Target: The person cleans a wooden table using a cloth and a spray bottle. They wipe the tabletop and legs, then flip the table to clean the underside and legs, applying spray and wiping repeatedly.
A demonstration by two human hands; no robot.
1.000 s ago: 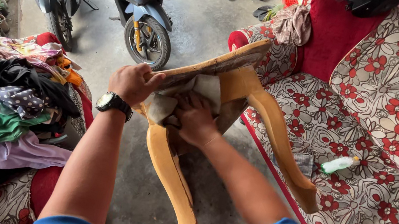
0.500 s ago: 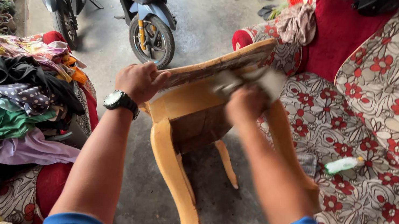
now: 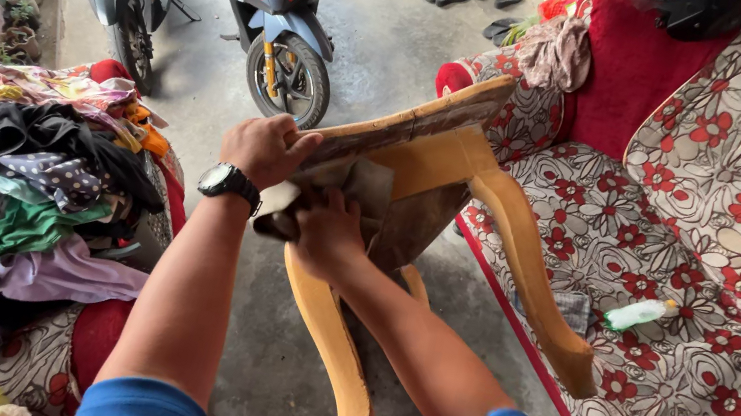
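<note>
A small wooden table (image 3: 459,168) with curved yellow-brown legs is tipped on its side in front of me. My left hand (image 3: 264,147), with a black wristwatch, grips the edge of the table top. My right hand (image 3: 326,231) presses a grey-white cloth (image 3: 364,187) against the underside of the table near the left leg (image 3: 330,353). The other leg (image 3: 541,279) rests against the sofa edge.
A floral sofa (image 3: 730,302) with a red cushion and a helmet lies on the right, with a small bottle (image 3: 638,313) on it. A heap of clothes (image 3: 17,197) is on the left. Two scooters (image 3: 269,7) and several sandals stand on the concrete floor beyond.
My right hand has swept back from the table's right part to its left underside with the cloth. The left hand keeps its grip on the edge.
</note>
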